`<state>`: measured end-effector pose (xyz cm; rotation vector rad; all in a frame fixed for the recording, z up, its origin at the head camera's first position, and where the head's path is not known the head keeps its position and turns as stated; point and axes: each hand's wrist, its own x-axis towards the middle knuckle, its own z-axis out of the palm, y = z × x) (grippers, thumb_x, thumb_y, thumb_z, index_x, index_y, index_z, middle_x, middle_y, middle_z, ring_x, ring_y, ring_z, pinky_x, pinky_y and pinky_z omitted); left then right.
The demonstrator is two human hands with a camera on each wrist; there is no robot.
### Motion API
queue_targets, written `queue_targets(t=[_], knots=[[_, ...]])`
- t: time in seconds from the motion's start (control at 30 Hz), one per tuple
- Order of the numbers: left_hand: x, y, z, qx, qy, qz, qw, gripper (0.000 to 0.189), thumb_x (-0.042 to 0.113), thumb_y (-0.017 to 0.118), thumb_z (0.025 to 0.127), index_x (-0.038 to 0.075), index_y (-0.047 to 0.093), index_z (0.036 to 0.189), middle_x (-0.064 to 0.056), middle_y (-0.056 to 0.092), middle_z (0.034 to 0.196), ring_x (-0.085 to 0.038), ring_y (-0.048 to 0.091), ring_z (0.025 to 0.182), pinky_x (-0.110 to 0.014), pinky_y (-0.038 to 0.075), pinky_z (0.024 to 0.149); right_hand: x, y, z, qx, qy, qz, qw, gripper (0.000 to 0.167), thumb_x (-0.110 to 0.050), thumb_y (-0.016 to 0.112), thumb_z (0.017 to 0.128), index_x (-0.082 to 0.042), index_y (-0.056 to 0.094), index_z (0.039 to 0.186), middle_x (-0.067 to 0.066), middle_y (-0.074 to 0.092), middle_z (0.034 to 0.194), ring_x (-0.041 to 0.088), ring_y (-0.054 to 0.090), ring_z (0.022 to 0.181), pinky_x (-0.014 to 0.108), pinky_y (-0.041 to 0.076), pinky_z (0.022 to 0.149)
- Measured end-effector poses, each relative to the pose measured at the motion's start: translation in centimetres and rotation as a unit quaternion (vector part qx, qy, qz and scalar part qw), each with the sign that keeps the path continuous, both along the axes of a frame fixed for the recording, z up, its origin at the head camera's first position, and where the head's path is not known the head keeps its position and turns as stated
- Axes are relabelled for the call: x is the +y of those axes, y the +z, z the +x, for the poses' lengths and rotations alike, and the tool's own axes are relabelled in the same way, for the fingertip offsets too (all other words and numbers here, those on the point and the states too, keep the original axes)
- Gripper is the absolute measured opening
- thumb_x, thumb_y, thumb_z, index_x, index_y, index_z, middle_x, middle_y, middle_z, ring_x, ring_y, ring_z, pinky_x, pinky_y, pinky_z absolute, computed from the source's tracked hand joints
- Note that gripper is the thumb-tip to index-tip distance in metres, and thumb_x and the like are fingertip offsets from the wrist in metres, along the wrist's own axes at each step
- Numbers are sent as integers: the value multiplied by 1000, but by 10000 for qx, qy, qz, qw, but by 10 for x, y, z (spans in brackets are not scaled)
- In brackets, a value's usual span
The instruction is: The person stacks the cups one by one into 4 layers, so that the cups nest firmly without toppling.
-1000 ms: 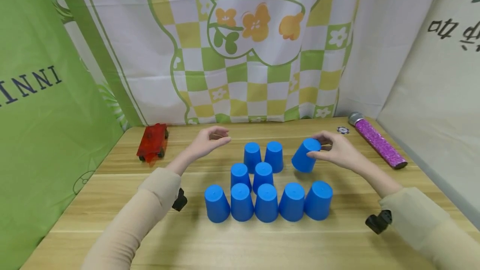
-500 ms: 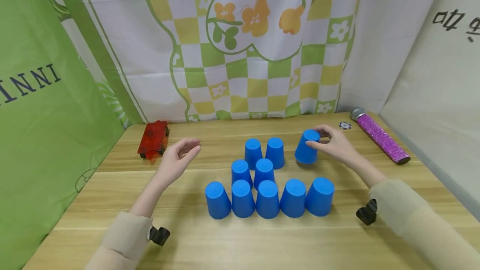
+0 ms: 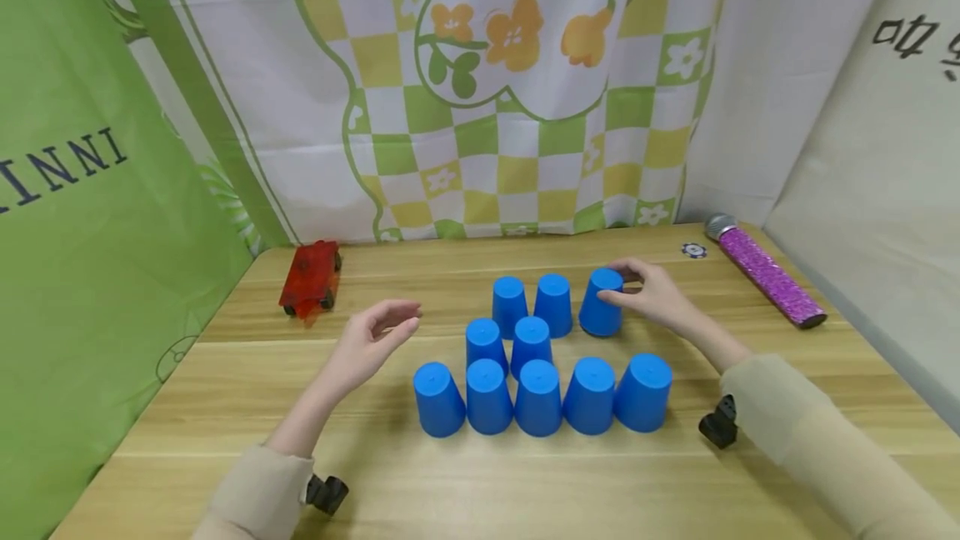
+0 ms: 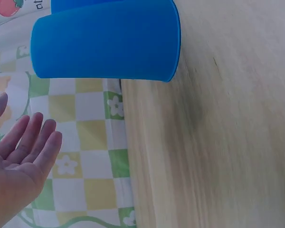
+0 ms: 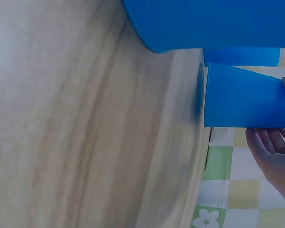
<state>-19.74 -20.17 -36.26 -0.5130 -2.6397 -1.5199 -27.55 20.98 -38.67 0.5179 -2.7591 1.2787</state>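
Note:
My right hand (image 3: pixel 651 294) grips an upside-down blue cup (image 3: pixel 602 304) between thumb and fingers, at the right end of the back row. In the right wrist view, this cup (image 5: pixel 244 99) stands nearly upright, its rim close over the table. Two more blue cups, one of them the near neighbour (image 3: pixel 552 307), stand to its left. In front are a pair of cups (image 3: pixel 531 344) and a longer front row (image 3: pixel 537 398), all upside down. Left of the cups, my left hand (image 3: pixel 371 342) hovers with relaxed fingers, holding nothing; its palm (image 4: pixel 19 178) shows in the left wrist view.
On the wooden table (image 3: pixel 480 490), a red toy car (image 3: pixel 310 277) lies at the back left. A purple glittery microphone (image 3: pixel 768 273) and a small round chip (image 3: pixel 693 250) lie at the back right. A checkered curtain (image 3: pixel 517 148) hangs behind the table.
My right hand has brought the tilted cup upright and, lately, left towards the two back cups and lower. My left hand has drawn back from behind the cups, leftward and nearer.

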Motion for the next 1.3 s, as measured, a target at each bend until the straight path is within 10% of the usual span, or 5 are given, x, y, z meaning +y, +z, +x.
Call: queue_targets(t=[0.47, 1.3], knots=[[19, -30, -36, -1080, -1166, 5, 9873, 48, 32, 64, 90, 9, 53, 130, -15, 58, 129, -25, 57, 117, -37, 50, 96, -9, -2, 2, -100, 245, -105, 9996, 53, -21, 68, 87, 8, 48, 128, 27, 55, 124, 41, 52, 117, 50, 49, 94], [44, -31, -50, -1194, -1807, -315, 9757, 53, 26, 72, 84, 10, 53, 131, -11, 59, 128, -28, 56, 119, -39, 49, 99, -8, -1, 4, -109, 314, -183, 9993, 52, -22, 68, 87, 5, 49, 128, 26, 55, 125, 41, 52, 117, 50, 49, 95]])
